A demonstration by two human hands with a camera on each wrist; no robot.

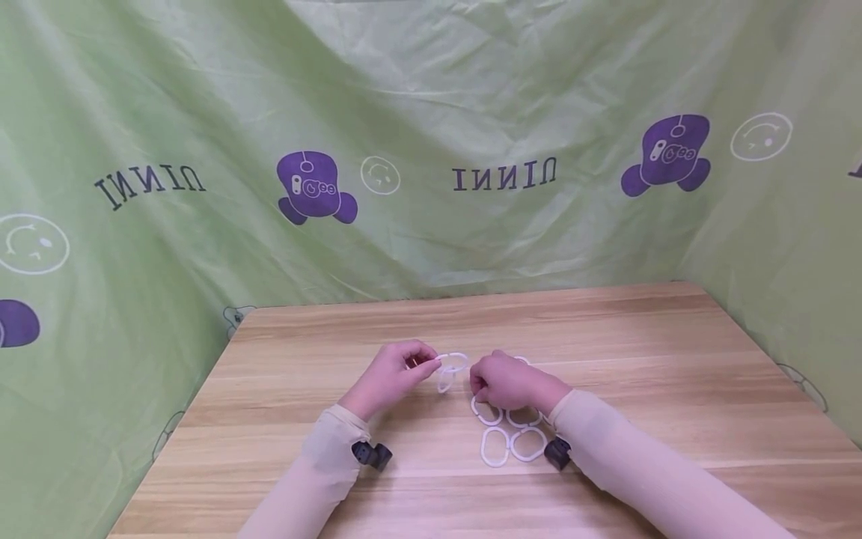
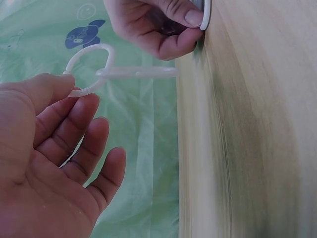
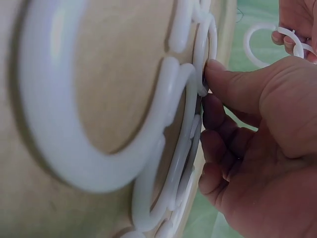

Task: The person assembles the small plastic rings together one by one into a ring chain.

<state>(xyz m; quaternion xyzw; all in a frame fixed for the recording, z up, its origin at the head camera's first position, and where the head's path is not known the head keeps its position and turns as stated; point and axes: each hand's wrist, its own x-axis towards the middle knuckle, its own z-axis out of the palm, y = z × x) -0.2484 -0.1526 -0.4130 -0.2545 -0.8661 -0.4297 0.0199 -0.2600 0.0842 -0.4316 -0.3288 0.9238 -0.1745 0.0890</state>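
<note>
My left hand (image 1: 396,376) pinches a white oval plastic link (image 2: 110,55) between thumb and fingertips, raised over the table. A second white link (image 2: 138,73) hangs hooked through it, and the other left fingers are loosely bent. To the right, my right hand (image 1: 512,382) is low over a group of loose white links. Its thumb and fingertips grip the edge of one link (image 3: 200,54) at the tabletop. In the right wrist view a large link (image 3: 34,109) in front shows a small gap in its loop.
Several white links lie close together by the right hand, among them an oval one (image 1: 485,447) and another beside it (image 1: 528,457). The wooden table (image 1: 303,337) is bordered at the back and sides by a green printed curtain (image 1: 417,247).
</note>
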